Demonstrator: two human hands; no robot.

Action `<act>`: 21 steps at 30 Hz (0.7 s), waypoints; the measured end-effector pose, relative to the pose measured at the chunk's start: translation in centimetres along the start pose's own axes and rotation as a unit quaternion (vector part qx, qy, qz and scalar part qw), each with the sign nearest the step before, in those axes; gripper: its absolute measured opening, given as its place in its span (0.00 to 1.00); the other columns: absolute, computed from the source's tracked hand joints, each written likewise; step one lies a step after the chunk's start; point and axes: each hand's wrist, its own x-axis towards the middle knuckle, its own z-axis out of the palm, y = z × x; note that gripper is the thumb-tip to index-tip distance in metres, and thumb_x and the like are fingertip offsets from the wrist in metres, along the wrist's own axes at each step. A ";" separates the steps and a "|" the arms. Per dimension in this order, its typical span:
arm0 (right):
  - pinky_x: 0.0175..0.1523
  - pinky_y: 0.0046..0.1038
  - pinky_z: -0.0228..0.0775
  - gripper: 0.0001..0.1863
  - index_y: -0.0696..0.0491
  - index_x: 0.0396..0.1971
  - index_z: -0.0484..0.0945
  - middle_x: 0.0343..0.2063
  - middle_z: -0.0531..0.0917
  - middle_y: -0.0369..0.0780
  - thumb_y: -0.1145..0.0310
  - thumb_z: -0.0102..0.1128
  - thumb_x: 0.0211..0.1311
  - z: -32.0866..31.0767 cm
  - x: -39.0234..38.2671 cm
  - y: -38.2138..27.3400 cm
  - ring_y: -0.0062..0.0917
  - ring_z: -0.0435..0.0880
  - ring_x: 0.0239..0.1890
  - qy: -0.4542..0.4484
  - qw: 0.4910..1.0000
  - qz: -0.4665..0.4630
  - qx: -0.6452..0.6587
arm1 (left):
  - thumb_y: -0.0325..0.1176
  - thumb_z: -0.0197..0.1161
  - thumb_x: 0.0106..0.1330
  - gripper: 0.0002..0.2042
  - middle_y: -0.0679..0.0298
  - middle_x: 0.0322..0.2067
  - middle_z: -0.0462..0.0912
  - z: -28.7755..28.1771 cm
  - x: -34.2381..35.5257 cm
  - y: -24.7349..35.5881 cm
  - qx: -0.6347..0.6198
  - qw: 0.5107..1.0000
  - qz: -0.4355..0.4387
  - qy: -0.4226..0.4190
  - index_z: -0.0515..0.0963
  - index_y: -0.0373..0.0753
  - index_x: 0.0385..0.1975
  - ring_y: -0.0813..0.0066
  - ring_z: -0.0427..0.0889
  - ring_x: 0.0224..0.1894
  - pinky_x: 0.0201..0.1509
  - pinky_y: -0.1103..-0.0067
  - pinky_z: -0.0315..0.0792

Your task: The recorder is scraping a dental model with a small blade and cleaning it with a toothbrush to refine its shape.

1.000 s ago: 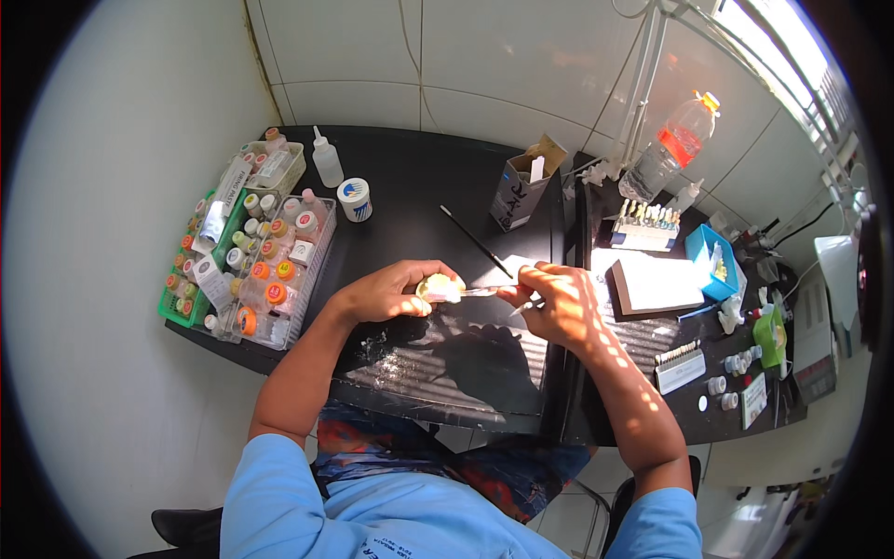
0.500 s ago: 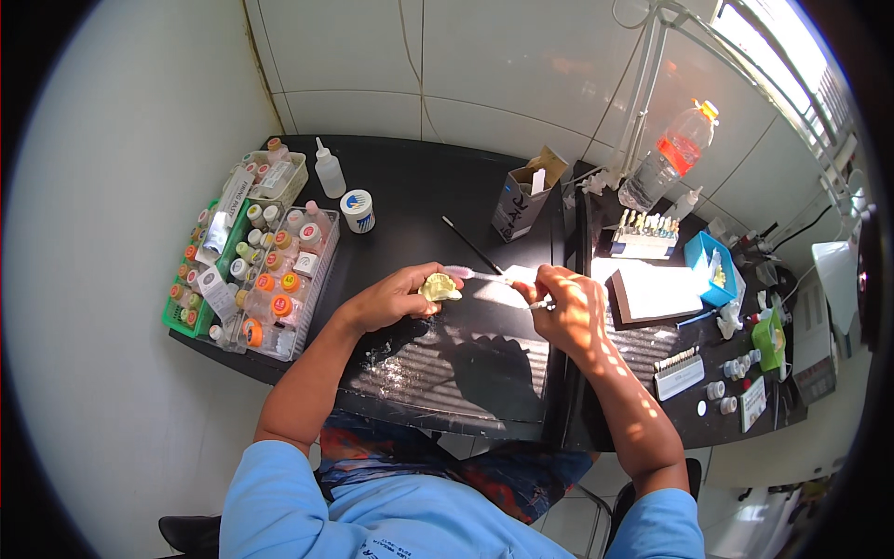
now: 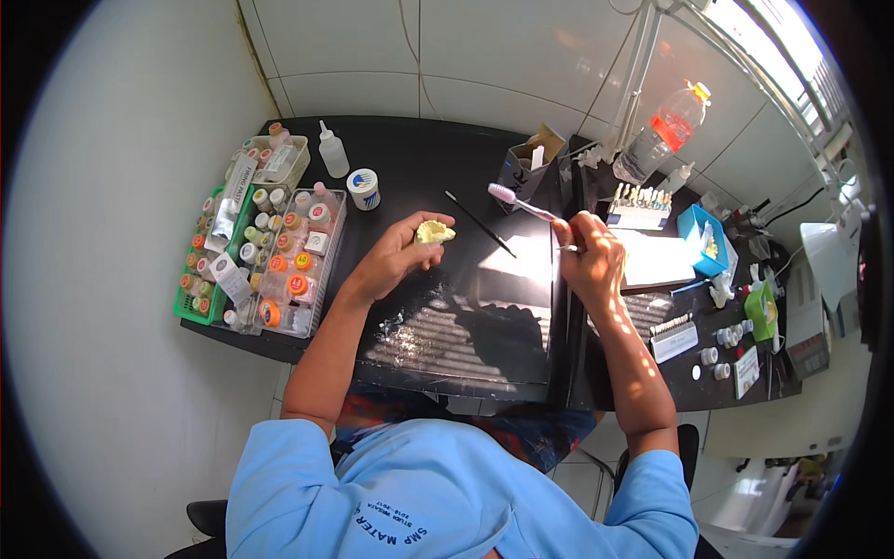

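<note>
Between the thumb and fingers of my left hand (image 3: pixel 395 260) is a small pale-yellow dental cast (image 3: pixel 433 232), raised over the black table. My right hand (image 3: pixel 593 261) is closed around a toothbrush (image 3: pixel 527 206), its pinkish-white bristle head pointing up and left. A small pale tip also pokes out of the right fist; what it belongs to is hidden. Brush and cast are well apart. Below the brush, a slim black stick-like tool (image 3: pixel 480 224) lies slantwise on the table. White powder (image 3: pixel 399 337) is scattered near my left forearm.
Baskets of small bottles (image 3: pixel 317 265) line the table's left side. A squeeze bottle (image 3: pixel 332 151) and a white jar (image 3: pixel 363 189) stand beside them. At the back are a dark box (image 3: pixel 523 172) and a large water bottle (image 3: pixel 663 135). A shade guide (image 3: pixel 639 207) and blue basket (image 3: pixel 705 240) sit right.
My right hand has drawn the toothbrush away from the cast, up and to the right, with its head now tilted upward. The left hand has lifted slightly with the cast. The whole view has shifted.
</note>
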 end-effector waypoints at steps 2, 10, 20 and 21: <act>0.35 0.44 0.77 0.08 0.54 0.38 0.84 0.30 0.87 0.46 0.65 0.66 0.76 -0.7 -0.4 -0.6 0.45 0.88 0.30 0.026 0.999 -0.007 0.034 | 0.35 0.59 0.82 0.22 0.64 0.44 0.83 0.0 -0.5 0.5 -0.051 0.999 0.003 0.019 0.73 0.29 0.70 0.83 0.80 0.41 0.48 0.85 0.75; 0.45 0.40 0.76 0.12 0.61 0.53 0.81 0.37 0.83 0.53 0.81 0.53 0.75 -5.2 -7.2 -9.8 0.48 0.85 0.37 -0.114 0.969 0.086 0.200 | 0.30 0.60 0.85 0.26 0.52 0.63 0.82 1.8 -7.0 -0.2 -0.023 0.991 0.024 0.128 0.66 0.31 0.78 0.67 0.88 0.60 0.65 0.73 0.84; 0.52 0.50 0.81 0.27 0.57 0.60 0.84 0.48 0.81 0.56 0.83 0.61 0.57 1.6 -13.3 -11.4 0.56 0.88 0.47 -0.135 0.957 0.256 0.022 | 0.22 0.67 0.78 0.35 0.47 0.70 0.78 1.8 -7.4 -2.0 -0.020 0.994 0.021 0.103 0.60 0.31 0.81 0.65 0.85 0.65 0.72 0.74 0.80; 0.52 0.49 0.81 0.26 0.56 0.59 0.84 0.49 0.81 0.55 0.83 0.62 0.58 2.1 -13.2 -11.3 0.54 0.88 0.46 -0.133 0.956 0.262 -0.001 | 0.23 0.68 0.78 0.33 0.47 0.69 0.79 1.8 -7.3 -1.9 -0.014 0.995 0.026 0.095 0.62 0.30 0.80 0.65 0.86 0.65 0.71 0.74 0.80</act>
